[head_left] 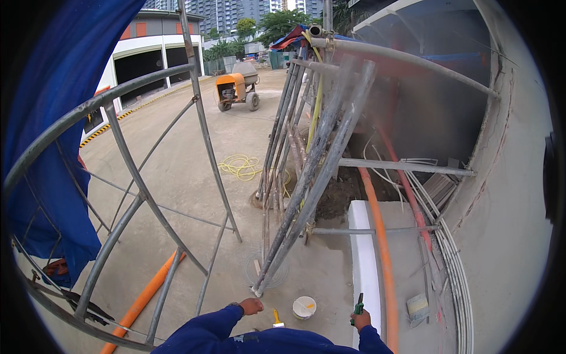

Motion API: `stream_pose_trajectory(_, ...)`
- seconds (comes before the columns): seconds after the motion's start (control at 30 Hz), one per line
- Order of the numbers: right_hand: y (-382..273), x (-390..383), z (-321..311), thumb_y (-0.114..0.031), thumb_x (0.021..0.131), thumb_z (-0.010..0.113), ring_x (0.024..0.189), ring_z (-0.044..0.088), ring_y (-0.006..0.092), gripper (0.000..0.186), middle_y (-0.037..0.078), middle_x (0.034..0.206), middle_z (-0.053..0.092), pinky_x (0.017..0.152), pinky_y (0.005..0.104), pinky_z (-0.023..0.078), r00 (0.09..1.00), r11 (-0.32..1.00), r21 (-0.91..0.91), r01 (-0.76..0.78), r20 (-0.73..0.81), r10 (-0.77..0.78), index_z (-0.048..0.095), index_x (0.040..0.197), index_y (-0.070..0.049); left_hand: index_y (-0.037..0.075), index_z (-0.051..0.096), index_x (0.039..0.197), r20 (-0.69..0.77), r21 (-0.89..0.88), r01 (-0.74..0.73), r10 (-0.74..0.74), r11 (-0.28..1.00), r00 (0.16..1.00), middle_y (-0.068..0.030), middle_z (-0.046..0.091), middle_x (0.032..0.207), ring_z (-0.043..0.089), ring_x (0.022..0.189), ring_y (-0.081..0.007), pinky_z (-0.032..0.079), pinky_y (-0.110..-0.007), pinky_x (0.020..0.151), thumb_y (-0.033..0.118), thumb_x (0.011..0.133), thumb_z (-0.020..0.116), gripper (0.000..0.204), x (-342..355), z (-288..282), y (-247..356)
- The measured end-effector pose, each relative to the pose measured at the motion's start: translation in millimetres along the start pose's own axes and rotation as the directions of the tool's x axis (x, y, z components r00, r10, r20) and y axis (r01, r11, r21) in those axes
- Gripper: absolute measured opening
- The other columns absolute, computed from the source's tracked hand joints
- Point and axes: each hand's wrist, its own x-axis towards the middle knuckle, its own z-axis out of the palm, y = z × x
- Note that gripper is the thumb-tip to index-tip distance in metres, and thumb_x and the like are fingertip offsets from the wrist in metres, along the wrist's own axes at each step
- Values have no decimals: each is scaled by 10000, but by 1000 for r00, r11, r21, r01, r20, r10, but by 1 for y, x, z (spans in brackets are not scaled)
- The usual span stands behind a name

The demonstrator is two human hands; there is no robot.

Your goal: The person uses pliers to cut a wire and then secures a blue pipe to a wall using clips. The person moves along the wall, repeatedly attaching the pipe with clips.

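Observation:
My left hand point(252, 306), at the lower middle, has its fingers curled; whether anything is inside them I cannot make out. A paintbrush point(276, 318) with a yellow handle lies below and right of it. A white bucket point(304, 307) with a stick across its top stands between my hands. My right hand point(361, 320) grips a green tool point(358, 306) beside a long white painted strip point(361, 224). Long grey poles point(309, 177) lean over the middle, their lower ends near my left hand.
Metal scaffold frames point(138, 177) and blue sheeting point(44, 147) occupy the left. Orange pipes point(374, 218), white conduits point(445, 253) and a wall point(507, 194) run along the right. A coiled yellow hose point(239, 168) and an orange mixer point(233, 88) are farther off.

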Motion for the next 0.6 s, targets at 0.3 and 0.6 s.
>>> stream_pose_trajectory(0.3, 103, 14, 127, -256, 866, 777, 784, 725, 251, 300, 140, 871, 740, 756, 414, 557, 918, 951, -304, 58, 391, 69, 704, 1017, -6, -28, 455, 1476, -667, -198, -214, 29, 957, 744, -228, 461, 1449, 607, 1209, -331, 530, -420, 1033, 188, 808, 885, 824, 107, -157, 160)
stream_pose_trajectory(0.6, 211, 95, 241, -370, 860, 776, 1057, 702, 406, 497, 253, 1096, 742, 919, 475, 532, 876, 977, -211, -30, 465, 127, 705, 1175, 7, -41, 147, 1633, -878, -8, -428, 198, 904, 435, -263, 345, 1592, 379, 1474, -372, 284, -417, 1244, 139, 747, 867, 1156, 220, -132, 140)
